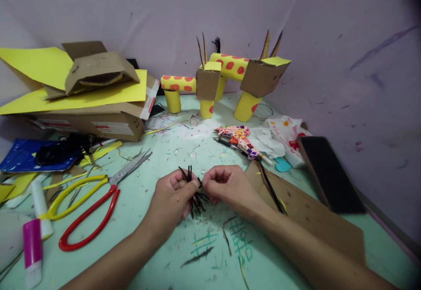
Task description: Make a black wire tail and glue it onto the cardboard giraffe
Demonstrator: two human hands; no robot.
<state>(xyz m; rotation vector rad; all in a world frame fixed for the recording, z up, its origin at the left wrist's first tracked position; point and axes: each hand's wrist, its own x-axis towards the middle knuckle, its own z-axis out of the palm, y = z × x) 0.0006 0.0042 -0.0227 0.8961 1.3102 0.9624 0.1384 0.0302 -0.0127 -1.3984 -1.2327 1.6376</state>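
Observation:
Between the thumb and fingers of my left hand (176,191) is a small bundle of black yarn (198,204). Several strands stick up above the fingers, and a frayed tuft hangs below. Close beside it, at the right, my right hand (225,184) is closed in a pinch, its fingertips almost against the bundle; what lies in the pinch is too small to make out. Open scissors (113,187) with one yellow and one red handle lie left of my hands. Farther left, a tangle of black yarn (64,149) rests on a blue packet (19,156).
Two yellow, red-spotted cardboard animals (177,84) (233,66) stand at the back. A cardboard box (121,123) bears yellow sheets. At right lie a patterned glue gun (238,136), a pen (226,143), a phone (330,173) and a cardboard piece (329,233). A glue stick (32,244) stands front left.

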